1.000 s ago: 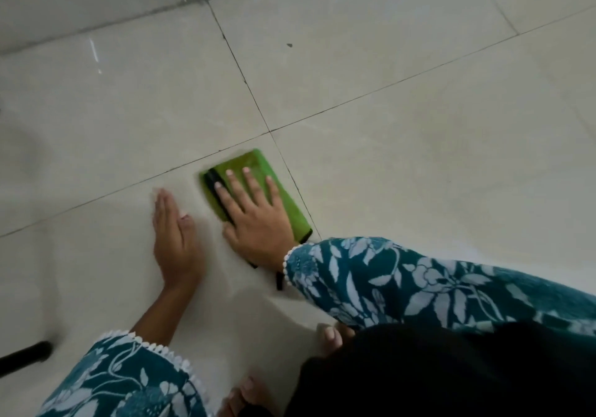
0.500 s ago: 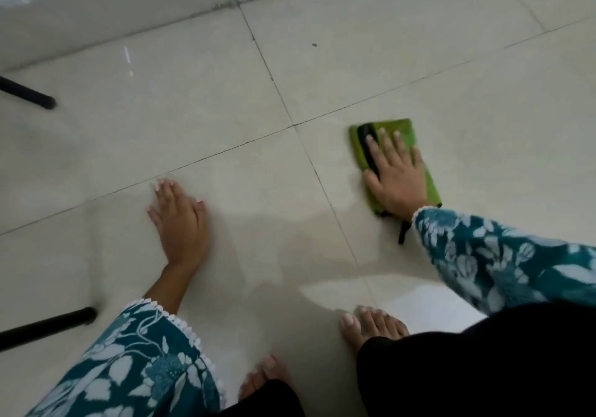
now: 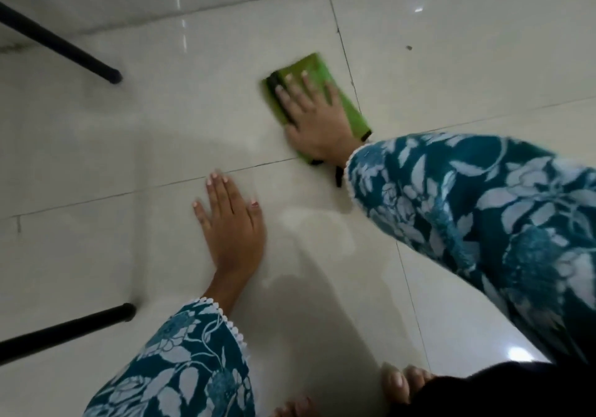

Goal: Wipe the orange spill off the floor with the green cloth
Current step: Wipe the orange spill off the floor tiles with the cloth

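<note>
**A:** What's different from half a second back?

**B:** The folded green microfibre cloth with the black trim (image 3: 317, 94) has swept back to the left. It was on the tile right of the grout line; now it lies on the tile left of that line, nearer the black metal furniture leg (image 3: 61, 45), and its edges are blurred, so the stroke is in motion.

**A:** And the right hand (image 3: 314, 119)?

**B:** Flat on top of the cloth, fingers (image 3: 292, 90) spread wide and pressing it to the glossy cream tiled floor (image 3: 483, 61), not curled round it. The left hand (image 3: 230, 223) is splayed open on the bare tile nearer the person, holding nothing, just propping the body.

**A:** Where's the orange spill?

**B:** I can see no orange anywhere. There's only a faint wet sheen between the hands and toward the bare toes (image 3: 400, 381).

**A:** So nearly finished?

**B:** My judgement: the colour is lifted, and these side-to-side passes are mopping up residue. The damp patch may need another pass.
</note>
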